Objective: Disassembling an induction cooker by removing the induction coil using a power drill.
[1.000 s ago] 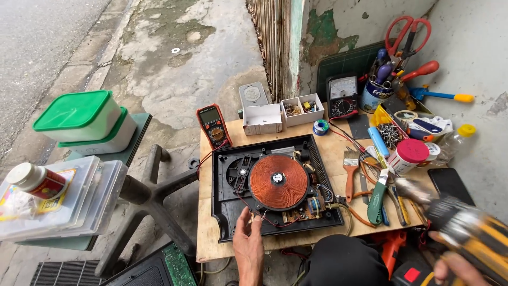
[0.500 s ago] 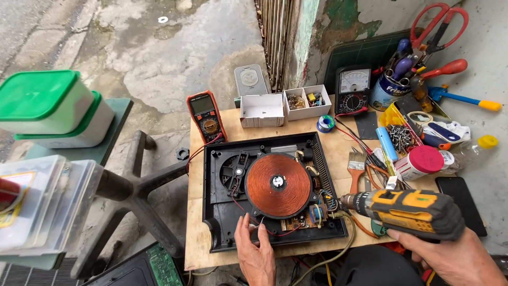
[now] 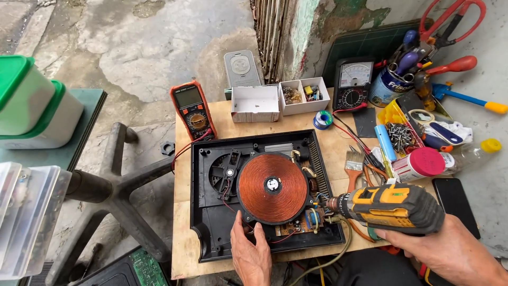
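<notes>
An opened induction cooker [image 3: 211, 212] lies on a small wooden board [image 3: 182, 222], its black base holding a round copper coil [image 3: 272, 188], a fan and a circuit board. My left hand [image 3: 251, 251] rests on the cooker's near edge, fingertips touching the coil's rim. My right hand [image 3: 450, 251] grips a yellow and black cordless drill [image 3: 394, 207] held level, its bit pointing left at the circuit board by the coil's right side.
An orange multimeter [image 3: 191, 110], two small white boxes [image 3: 256, 103], a solder reel, an analogue meter [image 3: 353, 83], a tool can, a brush, screws and a dark phone [image 3: 455, 204] crowd the back and right. A chair base [image 3: 114, 185] and green-lidded tubs [image 3: 29, 103] stand left.
My right hand has brought the drill leftward, its bit now near the circuit board. The view has tilted down and closer. My left hand stays at the coil's near edge.
</notes>
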